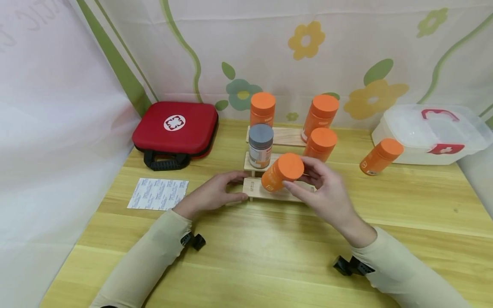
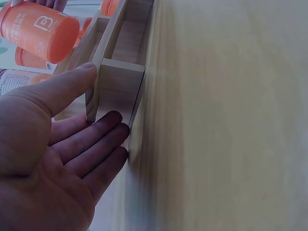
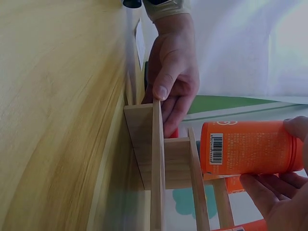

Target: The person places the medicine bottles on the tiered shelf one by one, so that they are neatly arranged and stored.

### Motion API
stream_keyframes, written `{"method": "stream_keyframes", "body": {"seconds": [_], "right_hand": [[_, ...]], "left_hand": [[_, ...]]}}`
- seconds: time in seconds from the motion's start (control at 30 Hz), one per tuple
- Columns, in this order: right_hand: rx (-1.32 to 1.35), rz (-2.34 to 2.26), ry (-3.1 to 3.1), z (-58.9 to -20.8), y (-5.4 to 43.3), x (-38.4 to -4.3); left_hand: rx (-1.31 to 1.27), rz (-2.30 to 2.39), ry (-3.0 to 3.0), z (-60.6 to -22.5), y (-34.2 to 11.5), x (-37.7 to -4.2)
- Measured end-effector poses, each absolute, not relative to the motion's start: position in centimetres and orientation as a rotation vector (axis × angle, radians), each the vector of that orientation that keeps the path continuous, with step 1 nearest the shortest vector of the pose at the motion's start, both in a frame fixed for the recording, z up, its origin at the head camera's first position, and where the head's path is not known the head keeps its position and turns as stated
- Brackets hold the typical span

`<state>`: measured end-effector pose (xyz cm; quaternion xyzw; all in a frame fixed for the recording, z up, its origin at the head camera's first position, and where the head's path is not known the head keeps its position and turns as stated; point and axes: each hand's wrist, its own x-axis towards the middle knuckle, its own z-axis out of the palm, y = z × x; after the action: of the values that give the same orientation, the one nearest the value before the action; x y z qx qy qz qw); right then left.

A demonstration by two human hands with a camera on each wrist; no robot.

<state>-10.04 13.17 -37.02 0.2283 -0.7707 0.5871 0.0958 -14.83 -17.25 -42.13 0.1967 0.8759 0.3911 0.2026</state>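
Observation:
My right hand (image 1: 330, 194) grips an orange lidded bottle (image 1: 283, 172) between thumb and fingers. Tilted in the head view, the bottle overlaps the lowest step of a three-step wooden rack (image 1: 252, 187); the right wrist view shows its base (image 3: 206, 149) apart from that step. At the rack's left end, my left hand (image 1: 215, 191) holds the lowest step, thumb at its front edge and forefinger behind. The other fingertips (image 2: 114, 118) lie along the end panel. A grey-lidded bottle (image 1: 260, 146) stands on the middle step's left, and an orange bottle (image 1: 320, 144) on its right.
Two orange bottles (image 1: 262, 109) (image 1: 320, 116) occupy the top step. Another orange bottle (image 1: 381, 156) stands right of the rack, beside a white first-aid box (image 1: 408, 147). On the left lie a red first-aid case (image 1: 175, 128) and a printed white sheet (image 1: 158, 194). A curtain hangs behind.

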Motion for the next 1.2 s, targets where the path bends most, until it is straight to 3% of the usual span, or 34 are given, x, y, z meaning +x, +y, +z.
{"method": "stream_keyframes", "body": {"seconds": [1.2], "right_hand": [[0.769, 1.680, -2.406, -39.0, 9.0, -11.9]], "left_hand": [[0.577, 1.094, 2.428, -41.9, -17.6, -15.0]]}}
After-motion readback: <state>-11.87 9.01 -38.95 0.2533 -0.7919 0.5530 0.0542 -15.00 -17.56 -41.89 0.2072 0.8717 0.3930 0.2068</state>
